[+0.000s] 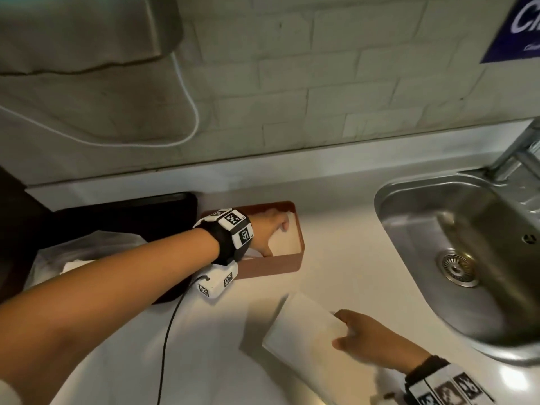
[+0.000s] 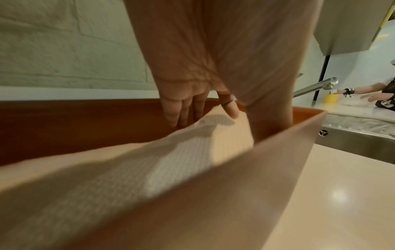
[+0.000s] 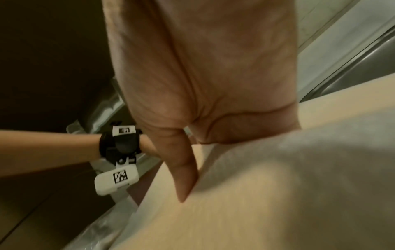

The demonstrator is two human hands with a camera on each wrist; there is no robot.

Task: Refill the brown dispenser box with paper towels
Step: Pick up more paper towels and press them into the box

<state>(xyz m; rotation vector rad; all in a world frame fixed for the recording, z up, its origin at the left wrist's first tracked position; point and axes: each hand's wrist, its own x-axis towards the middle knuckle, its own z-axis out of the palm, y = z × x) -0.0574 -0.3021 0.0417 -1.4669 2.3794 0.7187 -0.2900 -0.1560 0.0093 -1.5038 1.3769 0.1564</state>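
The brown dispenser box [image 1: 271,267] stands open on the pale counter near the back wall, with white paper towels [image 1: 287,244] inside it. My left hand [image 1: 271,232] reaches into the box. Its straight fingers [image 2: 177,116] go down between the towels [image 2: 171,169] and the far wall [image 2: 85,126], and the thumb is at the near wall. Nearer to me, my right hand [image 1: 362,334] grips one end of another stack of paper towels [image 1: 304,325] just above the counter. The thumb [image 3: 183,177] lies on top of that stack [image 3: 278,186]; the fingers are hidden beneath.
A steel sink [image 1: 415,258] with a tap [image 1: 514,153] fills the right side. A black tray [image 1: 117,211] and a clear plastic bag of towels [image 1: 87,249] lie left of the box. A black cable [image 1: 169,331] crosses the counter. Another person [image 2: 380,94] works beyond the sink.
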